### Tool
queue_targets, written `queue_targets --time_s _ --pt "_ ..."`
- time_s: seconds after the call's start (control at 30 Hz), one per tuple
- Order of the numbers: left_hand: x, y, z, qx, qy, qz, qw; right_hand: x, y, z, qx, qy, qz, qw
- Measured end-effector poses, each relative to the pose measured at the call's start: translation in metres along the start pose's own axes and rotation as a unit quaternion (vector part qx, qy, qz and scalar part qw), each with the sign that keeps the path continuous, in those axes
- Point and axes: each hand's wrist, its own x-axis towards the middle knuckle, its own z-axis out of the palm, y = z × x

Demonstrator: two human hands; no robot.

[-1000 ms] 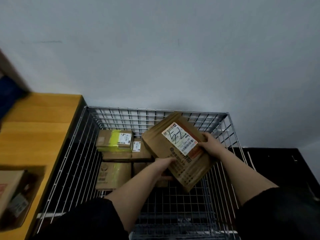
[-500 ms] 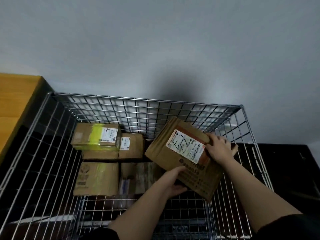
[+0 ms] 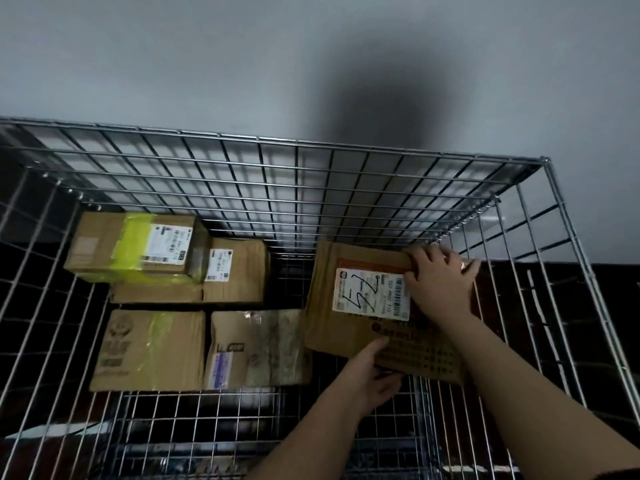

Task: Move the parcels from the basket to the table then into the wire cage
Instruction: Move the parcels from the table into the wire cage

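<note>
Hands (image 3: 440, 289) on flat parcel (image 3: 346, 327), lengthwise front-to-back

Quick count: one wire cage (image 3: 346, 188). Cardboard parcels inside, five or six: yellow-taped one on top (image 3: 135, 247) of a low box (image 3: 156, 293), four more visible, hard to tell if more underneath. Two hands.
</note>
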Motion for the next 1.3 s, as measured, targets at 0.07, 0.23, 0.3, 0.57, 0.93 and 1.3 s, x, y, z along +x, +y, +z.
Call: queue_targets --time_s 0.07,0.23,0.3,0.57,0.93,1.3 --pt "0.014 -0.004 -0.003 -0.026 0.004 -0.004 1.000 0.005 -0.004 0.014 -0.006 -0.002 -0.011 1.000" --pt "0.046 -0.004 -0.007 -0.054 -0.001 -0.014 0.998 0.026 0.000 0.051 0.001 -0.002 -0.028 1.000" --pt "0.058 -0.003 -0.006 -0.057 -0.009 -0.020 0.998 0.037 0.004 0.063 0.025 -0.013 -0.019 0.999" --pt "0.100 0.002 0.002 -0.111 0.017 -0.015 0.994 0.078 0.020 0.104 0.070 -0.081 -0.003 0.994" --pt "0.133 0.008 -0.039 -0.030 0.012 0.002 0.999 0.083 0.027 0.154 0.131 -0.156 -0.034 0.978" --pt "0.108 0.086 -0.130 0.761 0.322 0.325 0.460 0.001 0.006 0.186 0.242 -0.017 0.271 0.932"
